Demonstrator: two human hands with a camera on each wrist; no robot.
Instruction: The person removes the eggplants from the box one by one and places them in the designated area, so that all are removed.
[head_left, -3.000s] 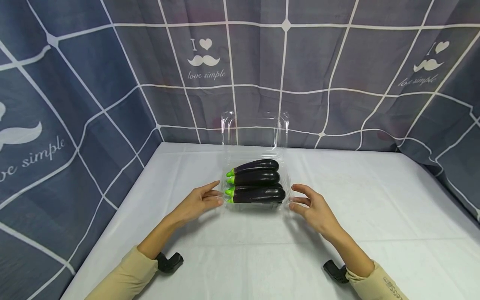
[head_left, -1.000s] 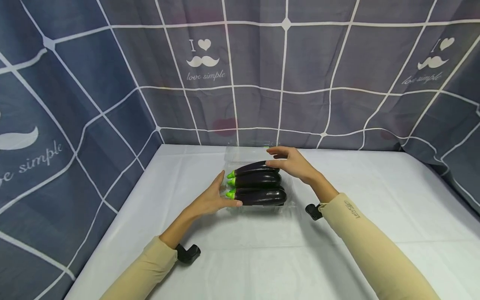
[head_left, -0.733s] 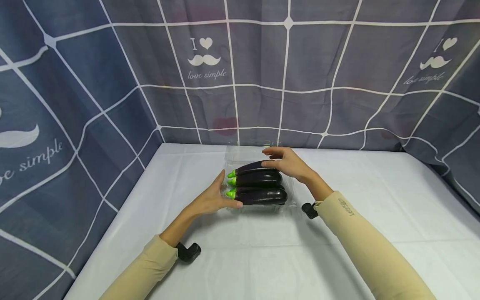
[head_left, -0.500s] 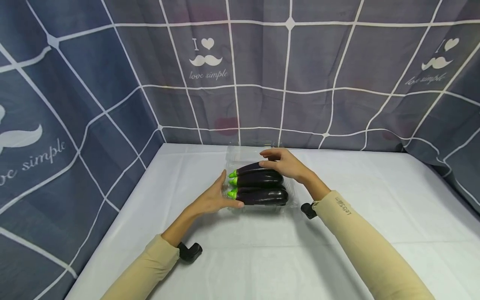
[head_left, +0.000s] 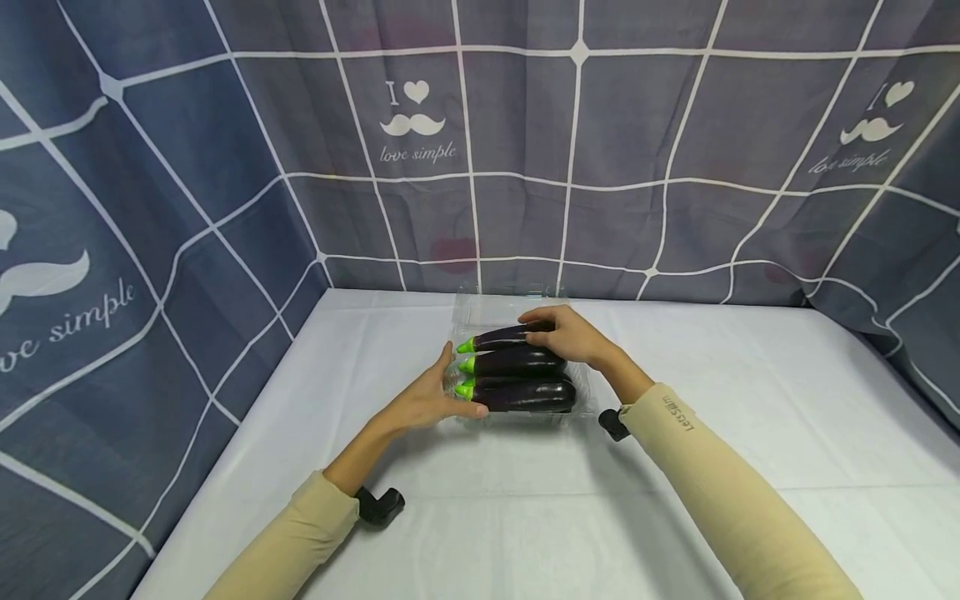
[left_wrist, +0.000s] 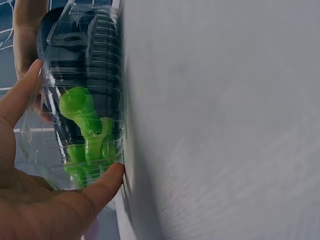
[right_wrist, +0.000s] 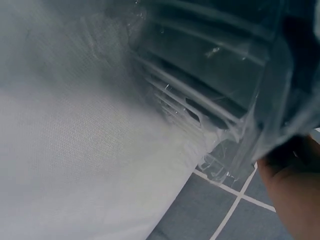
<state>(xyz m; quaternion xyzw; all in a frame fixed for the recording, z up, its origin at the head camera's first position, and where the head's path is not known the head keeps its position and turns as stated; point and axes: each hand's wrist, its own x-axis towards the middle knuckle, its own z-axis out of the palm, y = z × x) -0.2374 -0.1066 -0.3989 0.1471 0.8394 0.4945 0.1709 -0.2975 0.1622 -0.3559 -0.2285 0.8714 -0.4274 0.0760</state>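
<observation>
Several glossy black eggplants (head_left: 521, 394) with green stems lie side by side in a clear plastic clamshell container (head_left: 525, 417). My right hand (head_left: 573, 336) grips the far eggplant (head_left: 497, 338) near its blunt end, thumb on the near side and fingers over the far side. At the container's front left corner, my left hand (head_left: 427, 400) touches it with thumb and index finger spread wide. In the left wrist view that finger lies along the upper side and the thumb along the lower side near the table. Only part of the right hand shows in the blurred right wrist view.
The container's clear lid (head_left: 487, 310) leans back behind the eggplants, near the table's far edge. A white cloth covers the table (head_left: 495, 517). A grey and blue curtain (head_left: 517, 150) with white lines hangs at the back and sides.
Both hands began beside the container's ends. My left moved to its front left corner; my right reached over and took hold of the far eggplant. The upright lid now lies lower.
</observation>
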